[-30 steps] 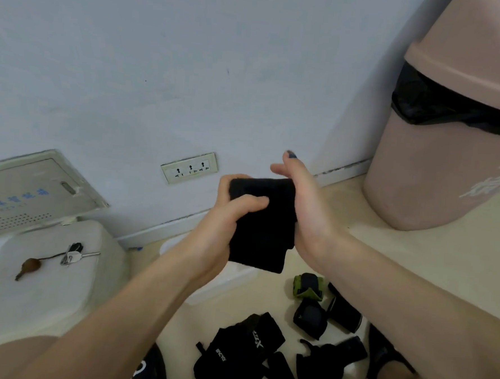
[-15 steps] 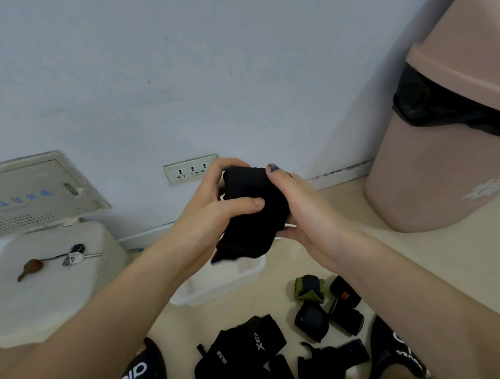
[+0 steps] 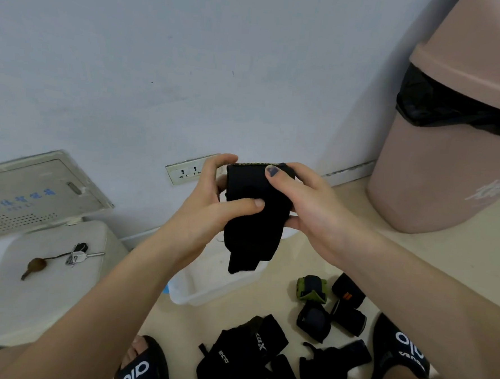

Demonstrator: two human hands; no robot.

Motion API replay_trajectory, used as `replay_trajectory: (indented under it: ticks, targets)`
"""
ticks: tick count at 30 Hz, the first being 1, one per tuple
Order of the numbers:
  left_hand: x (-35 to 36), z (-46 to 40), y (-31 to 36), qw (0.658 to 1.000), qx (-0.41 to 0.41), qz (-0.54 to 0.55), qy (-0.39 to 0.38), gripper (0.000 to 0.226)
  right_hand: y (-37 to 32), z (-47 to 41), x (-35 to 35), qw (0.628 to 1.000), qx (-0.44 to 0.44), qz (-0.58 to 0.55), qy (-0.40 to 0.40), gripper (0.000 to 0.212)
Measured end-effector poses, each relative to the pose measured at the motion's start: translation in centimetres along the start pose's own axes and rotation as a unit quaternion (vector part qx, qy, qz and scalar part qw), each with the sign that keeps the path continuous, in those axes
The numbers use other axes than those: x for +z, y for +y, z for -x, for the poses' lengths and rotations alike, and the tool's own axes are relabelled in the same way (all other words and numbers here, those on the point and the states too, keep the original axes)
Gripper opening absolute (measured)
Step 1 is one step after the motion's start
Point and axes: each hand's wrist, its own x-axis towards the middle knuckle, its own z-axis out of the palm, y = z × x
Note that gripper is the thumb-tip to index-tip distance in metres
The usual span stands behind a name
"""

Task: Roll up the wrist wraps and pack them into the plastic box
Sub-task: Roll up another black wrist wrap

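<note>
A black wrist wrap is held up in front of the wall, its loose end hanging down over the box. My left hand grips its left side, thumb across the front. My right hand grips the top right, thumb pressed on the upper edge. Below them stands a white plastic box on the floor, partly hidden by my arm and the wrap. Several rolled wraps lie right of the box, and unrolled black wraps lie in a pile near my feet.
A pink bin with a black liner stands at the right against the wall. A white lid at the left carries keys. A wall socket and a grey panel sit low on the wall. My sandalled feet flank the pile.
Both hands have turned the wrap: my right thumb came from behind onto the wrap's top front, and the hanging end has shifted. The view tilted slightly down, showing more of the box.
</note>
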Motion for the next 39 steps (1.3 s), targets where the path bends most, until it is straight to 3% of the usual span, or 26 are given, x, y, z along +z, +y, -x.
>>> replay_trajectory:
  ticks: [5,9,13,19,24,28,31,34,37,39]
  targets:
    - [0.7,0.3,0.0,0.997,-0.077,0.013,-0.025,0.046,0.0,0.0,0.0,0.998,-0.035,0.031,0.044,0.023]
    - [0.8,0.3,0.5,0.993,-0.107,0.05,-0.032,0.061,0.2,0.3,0.3,0.994,-0.075,0.054,0.05,0.02]
    - [1.3,0.2,0.8,0.991,-0.113,0.067,-0.019,0.049,0.8,0.4,0.9,0.986,-0.126,0.095,0.061,0.019]
    - [1.3,0.6,1.6,0.984,-0.134,0.115,-0.03,0.049,1.8,0.6,1.1,0.957,-0.21,0.196,0.05,0.023]
    - [1.1,0.4,1.5,0.977,-0.146,0.15,-0.027,0.042,2.1,0.7,1.2,0.943,-0.227,0.24,0.046,0.033]
    - [0.7,0.3,1.5,0.974,-0.146,0.171,-0.017,0.041,1.1,1.1,0.7,0.968,-0.167,0.186,0.015,0.037]
    - [0.4,0.2,1.3,0.974,-0.137,0.18,-0.005,0.045,0.3,1.3,0.3,0.995,-0.056,0.075,-0.025,0.057]
    - [0.2,0.1,1.5,0.978,-0.11,0.176,0.028,0.039,0.0,1.3,0.0,0.996,0.055,-0.007,-0.07,0.077]
    - [-0.1,0.0,1.3,0.981,-0.096,0.165,0.044,0.054,-0.3,1.7,0.1,0.987,0.108,-0.015,-0.114,0.051]
    - [-0.2,0.0,1.1,0.984,-0.084,0.15,0.05,0.056,-0.3,2.1,0.1,0.983,0.124,-0.018,-0.138,0.046]
